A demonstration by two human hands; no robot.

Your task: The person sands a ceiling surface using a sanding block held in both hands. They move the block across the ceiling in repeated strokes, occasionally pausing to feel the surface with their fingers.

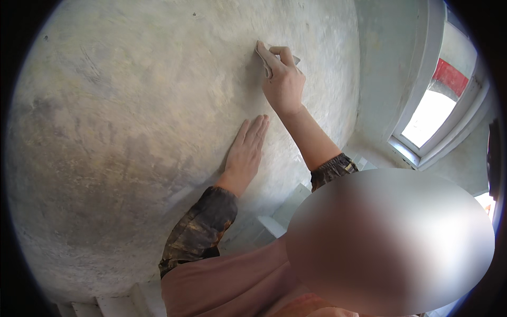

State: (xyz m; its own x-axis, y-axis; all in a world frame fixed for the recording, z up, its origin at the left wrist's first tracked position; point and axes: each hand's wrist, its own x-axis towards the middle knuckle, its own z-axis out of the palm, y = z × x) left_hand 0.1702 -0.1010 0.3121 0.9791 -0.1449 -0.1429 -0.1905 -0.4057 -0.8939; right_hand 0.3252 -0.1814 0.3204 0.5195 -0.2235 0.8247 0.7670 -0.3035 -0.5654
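Observation:
My right hand (pixel 285 84) is raised against the plastered wall (pixel 148 105), its fingers closed around a thin grey sheet (pixel 297 60) that looks like folded sandpaper. Only the edges of this sheet show past the fingers. Lower and to the left, my left hand (pixel 245 153) lies flat on the same wall with its fingers stretched upward and nothing in it. Dark patterned sleeves cover both forearms. The wall's surface is mottled grey and cream, with scratches and darker smudged patches on its left part.
At the right, a window (pixel 422 121) with a pale frame sits in an adjoining wall (pixel 383 63). White steps (pixel 116 305) appear at the bottom left. Pale ledges (pixel 272 226) show behind my arms. A large blurred patch hides the lower right.

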